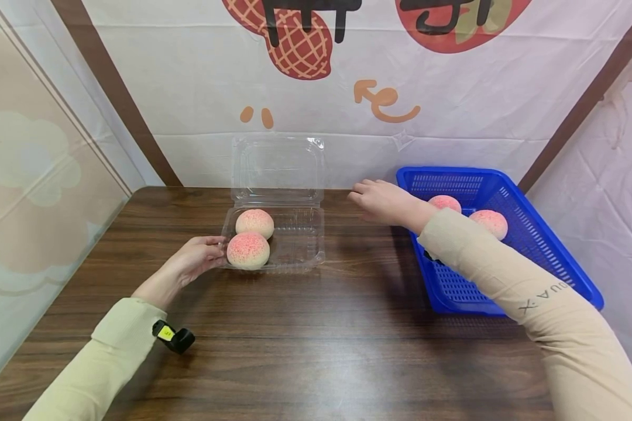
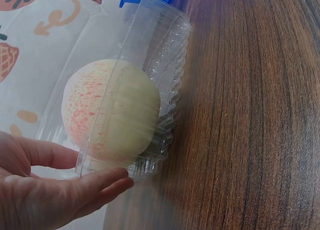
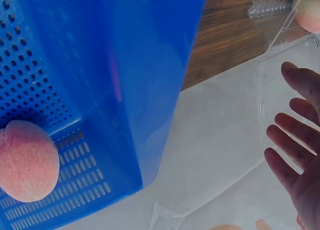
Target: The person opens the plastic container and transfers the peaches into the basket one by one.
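Far left: printed fabric [image 1: 31, 152] with a pale flower. In from it, a light sleeve [image 1: 105, 351] and a black wrist device [image 1: 174, 336] with a yellow label. Left hand [image 1: 200, 257] is clamped on the near-left rim of a clear plastic clamshell container [image 1: 297, 237], thumb on one side of the wall and fingers on the other (left wrist view).

Container sits on the dark wood-grain surface [image 1: 305, 351], hinged lid [image 1: 277, 166] raised in front of a white backdrop [image 1: 189, 117]. Two pink-and-cream peaches occupy the left half of its base: front peach [image 1: 248, 250] by the left fingers, rear peach [image 1: 255, 222] just behind. Whether they touch: cannot tell. Right half of the base is bare.

Right of the container: right hand [image 1: 384, 202], holding nothing, fingers apart and slightly bent (right wrist view). The two hands are well apart.

Beyond, the right forearm crosses above the left rim of a blue perforated plastic basket [image 1: 526, 228]. Inside, toward its back: one peach at left [image 1: 445, 203], another at right [image 1: 491, 223]. Right sleeve [image 1: 505, 275], beige with dark lettering, partly hides the basket.
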A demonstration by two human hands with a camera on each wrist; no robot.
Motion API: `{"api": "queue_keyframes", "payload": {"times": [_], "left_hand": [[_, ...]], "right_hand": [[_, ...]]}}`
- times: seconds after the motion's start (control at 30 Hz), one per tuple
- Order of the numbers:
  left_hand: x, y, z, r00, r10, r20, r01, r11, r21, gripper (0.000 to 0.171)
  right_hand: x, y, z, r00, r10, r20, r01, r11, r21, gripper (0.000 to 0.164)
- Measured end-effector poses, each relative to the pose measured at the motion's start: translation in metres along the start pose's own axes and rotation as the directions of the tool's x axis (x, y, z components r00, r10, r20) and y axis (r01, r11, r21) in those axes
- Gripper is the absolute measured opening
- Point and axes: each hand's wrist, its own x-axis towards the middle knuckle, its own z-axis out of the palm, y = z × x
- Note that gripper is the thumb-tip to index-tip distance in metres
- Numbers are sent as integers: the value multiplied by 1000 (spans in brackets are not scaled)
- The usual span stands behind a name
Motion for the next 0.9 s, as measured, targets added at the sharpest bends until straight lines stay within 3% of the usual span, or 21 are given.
{"api": "queue_keyframes", "payload": {"times": [0.9], "left_hand": [[0, -1, -1, 1000, 11, 9, -11, 1000, -6, 56]], "right_hand": [[13, -14, 2, 1000, 2, -4, -1, 990, 144, 42]]}}
